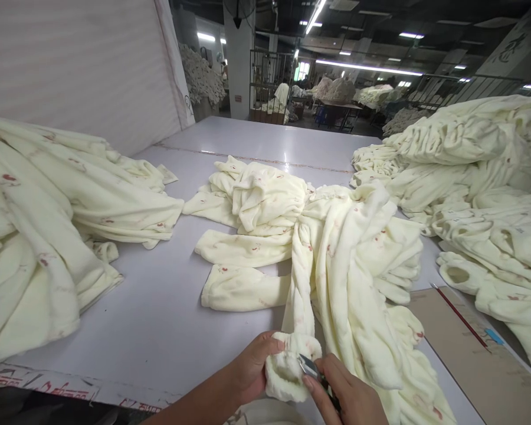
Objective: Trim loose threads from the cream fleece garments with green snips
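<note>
Near the table's front edge, my left hand (253, 367) grips the gathered cuff (287, 383) of a pale yellow fleece garment, its opening facing me. My right hand (347, 392) is closed around small dark-handled thread snips (308, 367). Their metal tips touch or lie just over the cuff's upper rim; which of the two I cannot tell. From the cuff, a twisted sleeve or leg (301, 277) runs back to a heap of matching fleece (349, 265) with small red prints. The palm sides of both hands are hidden.
Fleece piles stand at the left (39, 224) and right (478, 153) of the white table (168, 283). A brown board (460, 342) at the right carries a dark red pencil (460, 316) and a blue piece (494, 336). A pale sheet (79, 65) hangs at the upper left.
</note>
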`<state>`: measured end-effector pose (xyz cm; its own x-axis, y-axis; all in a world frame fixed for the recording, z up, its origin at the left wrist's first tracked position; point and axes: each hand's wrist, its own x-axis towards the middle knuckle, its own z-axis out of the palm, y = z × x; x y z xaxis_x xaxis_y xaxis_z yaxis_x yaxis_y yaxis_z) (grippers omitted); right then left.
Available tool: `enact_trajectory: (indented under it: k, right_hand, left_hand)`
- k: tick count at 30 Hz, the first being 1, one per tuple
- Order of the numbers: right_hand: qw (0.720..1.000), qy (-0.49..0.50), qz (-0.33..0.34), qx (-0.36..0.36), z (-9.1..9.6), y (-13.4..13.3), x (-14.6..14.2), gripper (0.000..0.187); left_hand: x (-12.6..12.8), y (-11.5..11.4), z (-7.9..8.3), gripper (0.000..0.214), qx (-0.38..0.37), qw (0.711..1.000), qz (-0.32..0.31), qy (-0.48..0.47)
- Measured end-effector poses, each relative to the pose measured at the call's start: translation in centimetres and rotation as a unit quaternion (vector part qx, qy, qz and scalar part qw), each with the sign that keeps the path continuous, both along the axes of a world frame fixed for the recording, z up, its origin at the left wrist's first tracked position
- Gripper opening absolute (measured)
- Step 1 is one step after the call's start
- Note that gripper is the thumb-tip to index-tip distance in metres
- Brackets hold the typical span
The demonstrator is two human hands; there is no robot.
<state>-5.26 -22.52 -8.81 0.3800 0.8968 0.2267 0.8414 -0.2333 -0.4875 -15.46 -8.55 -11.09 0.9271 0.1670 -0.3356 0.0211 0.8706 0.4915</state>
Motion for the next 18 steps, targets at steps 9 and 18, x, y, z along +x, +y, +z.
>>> enact_trajectory:
  k: [9,18]
  right_hand:
    - [0.991,0.127,-0.028,-0.03,0.0,0.1,-0.2,0.028]
    - [0.919,0.228,-0.321,-0.013,-0.2,-5.4,4.3,0.039]
  left_hand:
    - [-0.1,-0.3,-0.3,0.027,0.057,0.998,-0.018,0.011]
    - [-8.5,13.3,-3.0,0.028,0.766,0.488,0.153,0.389]
